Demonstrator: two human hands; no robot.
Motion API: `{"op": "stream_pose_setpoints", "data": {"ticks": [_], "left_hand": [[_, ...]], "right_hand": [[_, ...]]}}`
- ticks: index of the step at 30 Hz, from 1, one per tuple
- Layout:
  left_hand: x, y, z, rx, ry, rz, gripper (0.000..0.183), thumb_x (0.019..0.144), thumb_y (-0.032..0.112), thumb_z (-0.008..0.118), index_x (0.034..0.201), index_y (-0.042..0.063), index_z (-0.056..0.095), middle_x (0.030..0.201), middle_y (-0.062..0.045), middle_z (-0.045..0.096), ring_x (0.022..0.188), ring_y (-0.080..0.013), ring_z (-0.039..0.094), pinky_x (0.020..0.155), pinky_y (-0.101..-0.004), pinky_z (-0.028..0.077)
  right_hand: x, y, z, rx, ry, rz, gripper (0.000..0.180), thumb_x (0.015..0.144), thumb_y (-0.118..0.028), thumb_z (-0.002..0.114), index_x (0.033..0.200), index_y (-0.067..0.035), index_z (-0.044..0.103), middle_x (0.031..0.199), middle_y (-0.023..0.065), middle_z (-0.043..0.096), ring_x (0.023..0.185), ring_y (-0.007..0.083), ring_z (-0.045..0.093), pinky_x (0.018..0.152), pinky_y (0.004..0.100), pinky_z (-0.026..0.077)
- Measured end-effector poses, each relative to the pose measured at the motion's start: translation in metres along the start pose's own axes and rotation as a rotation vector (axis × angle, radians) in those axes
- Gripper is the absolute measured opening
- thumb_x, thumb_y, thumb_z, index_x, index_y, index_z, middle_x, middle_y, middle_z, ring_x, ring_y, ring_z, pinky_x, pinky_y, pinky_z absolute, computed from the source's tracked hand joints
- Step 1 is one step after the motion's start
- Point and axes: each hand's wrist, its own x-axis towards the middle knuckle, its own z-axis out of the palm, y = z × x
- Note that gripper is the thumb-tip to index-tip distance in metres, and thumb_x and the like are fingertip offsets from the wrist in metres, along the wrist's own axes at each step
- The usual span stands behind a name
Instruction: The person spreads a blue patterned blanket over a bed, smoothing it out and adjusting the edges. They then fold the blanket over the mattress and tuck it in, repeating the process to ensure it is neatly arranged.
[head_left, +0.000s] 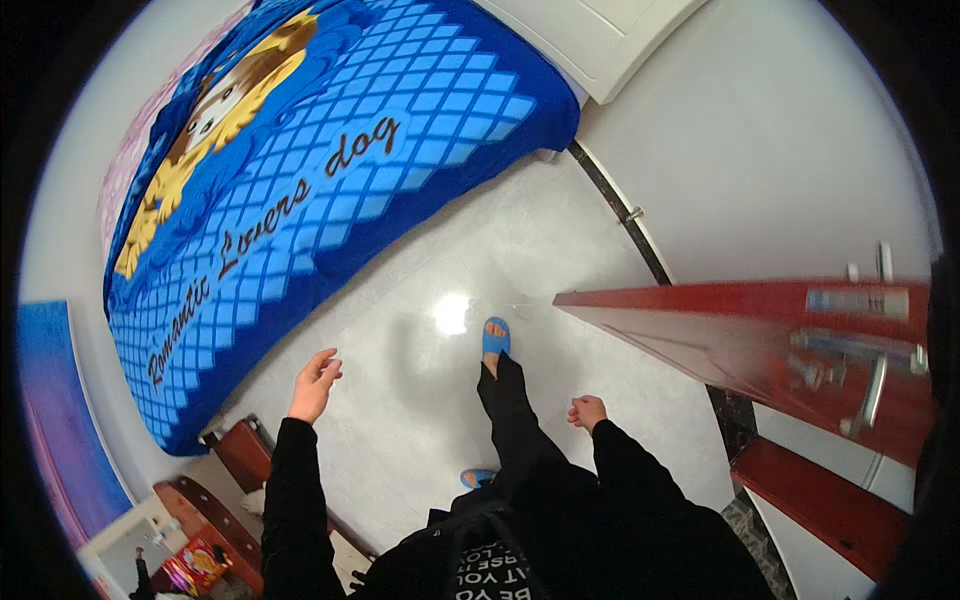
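Note:
My left hand (313, 386) hangs over the pale floor (367, 442), beside the bed. Its fingers are loosely bent and apart, with nothing in them. Nearest to it is the edge of a blue fleece blanket (427, 142) with a checked pattern, a cartoon dog and large lettering. My right hand (587, 411) is on the other side of my body, low over the floor, its fingers curled in with no object showing. The red wooden door (720, 322) stands to the right of that hand, not touching it. A blue slipper (496, 337) is on my forward foot.
The door's metal handle (874, 397) juts out at the right. A metal doorstop (634, 215) sits by the dark baseboard (611, 187). At the lower left are a brown wooden dresser (217, 517) with a mirror (135, 547) and a red package (201, 562). A white cabinet (600, 37) stands beyond the bed.

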Motion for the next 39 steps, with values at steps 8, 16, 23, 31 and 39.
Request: {"op": "stream_pose_setpoints", "data": {"ticks": [8,16,23,31,39], "left_hand": [[-0.278,-0.223,-0.101,-0.2,0.296,-0.299,0.049,0.093,0.031,0.056,0.132,0.004,0.048,0.112,-0.008,0.06,0.091,-0.0148,0.059,0.077,-0.0305,0.045],[-0.416,-0.287,-0.136,-0.37,0.513,-0.362,0.042,0.094,0.027,0.054,0.128,0.002,0.05,0.102,-0.004,0.062,0.08,-0.0108,0.058,0.068,-0.0247,0.045],[-0.33,-0.284,-0.117,-0.409,0.356,-0.287,0.041,0.093,0.025,0.056,0.127,0.003,0.051,0.105,-0.005,0.062,0.085,-0.0135,0.06,0.076,-0.0279,0.045],[-0.23,-0.283,-0.176,-0.434,0.319,-0.271,0.041,0.092,0.025,0.056,0.123,-0.001,0.054,0.102,-0.009,0.064,0.086,-0.0157,0.063,0.075,-0.0279,0.049],[-0.209,-0.302,-0.24,-0.241,0.463,-0.47,0.045,0.089,0.031,0.06,0.12,-0.001,0.056,0.095,-0.012,0.066,0.08,-0.0183,0.065,0.074,-0.0312,0.05]], "right_hand": [[-0.041,0.08,0.046,-0.383,-0.052,-0.129,0.022,0.088,-0.017,0.058,0.094,0.003,0.061,0.063,0.0108,0.059,0.05,0.0211,0.06,0.044,0.0328,0.045],[-0.084,0.055,0.143,-0.594,-0.251,-0.48,0.022,0.09,-0.022,0.056,0.087,-0.001,0.062,0.069,0.01,0.063,0.052,0.0184,0.062,0.044,0.031,0.046],[-0.087,0.004,0.178,-0.891,-0.274,-0.558,0.026,0.087,-0.023,0.058,0.088,0.002,0.065,0.07,0.0098,0.066,0.055,0.0178,0.064,0.054,0.0313,0.05],[-0.027,-0.044,0.194,-0.79,-0.199,-0.378,0.029,0.09,-0.023,0.055,0.081,0.004,0.06,0.069,0.0154,0.064,0.052,0.0235,0.064,0.044,0.0337,0.049],[-0.022,-0.129,0.269,-0.733,-0.088,-0.456,0.025,0.089,-0.02,0.054,0.095,0.004,0.059,0.072,0.0124,0.062,0.054,0.022,0.064,0.044,0.0324,0.048]]}}
